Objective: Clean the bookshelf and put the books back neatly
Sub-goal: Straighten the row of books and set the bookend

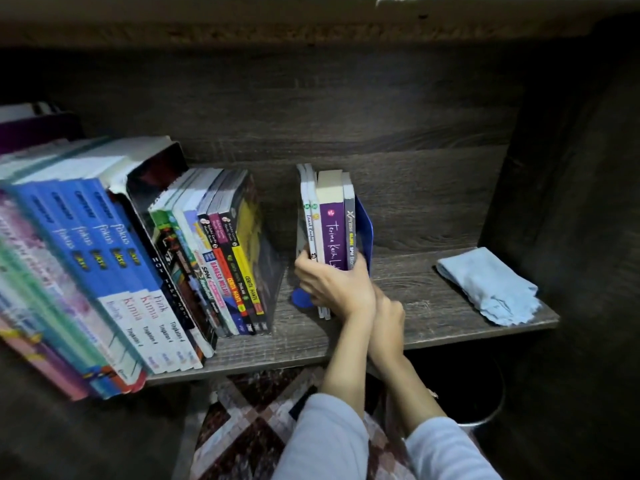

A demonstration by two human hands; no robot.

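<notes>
Putting books back now. Gripping 4 upright books low with curled left hand, beside blue bookend, at shelf middle. Right hand: fingers hidden, cannot tell. Next, probably, must slide them to leaning row, closing gap.

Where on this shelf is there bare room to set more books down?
Bare shelf lies between the blue bookend and the cloth, and a narrower gap between the leaning row and the held books. Left of that is packed.
</notes>
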